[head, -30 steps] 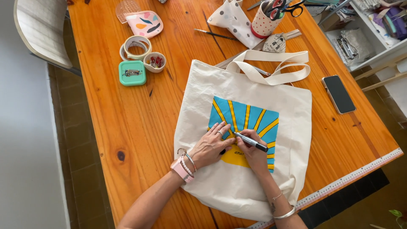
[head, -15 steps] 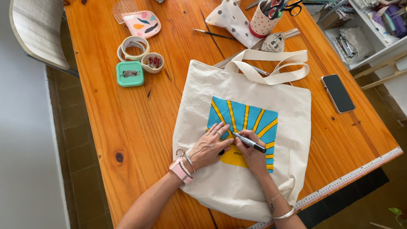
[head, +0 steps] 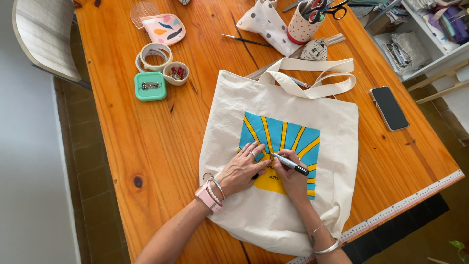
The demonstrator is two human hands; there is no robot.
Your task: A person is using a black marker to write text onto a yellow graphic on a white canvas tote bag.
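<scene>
Holding steady, entry by entry, near to far:

Right hand (head: 292,180): I see it closed around a black marker (head: 290,163), tip down on the painted panel (head: 281,146) near where the yellow rays meet. Against the views a second and half a second back, the grip and tip sit at almost the same spot; I judge fine line work, not long strokes.

Left hand (head: 240,168): flat on the cloth with fingers spread, holding nothing, pressing the fabric just beside the marker tip. Unmoved since the earlier views, so I read it as a brace.

Tote (head: 229,112): cream bag lying flat on the table (head: 146,146), handles toward the far side, turquoise square with yellow rays and a yellow half-disc at its middle. No shift on the table.

Left of tote: green tin (head: 150,86), small dish (head: 176,73), tape rolls (head: 154,55).

Right of tote: phone (head: 389,108), dark screen up.

Far edge: dotted cup (head: 304,27) with scissors, thin brush (head: 246,40).
</scene>
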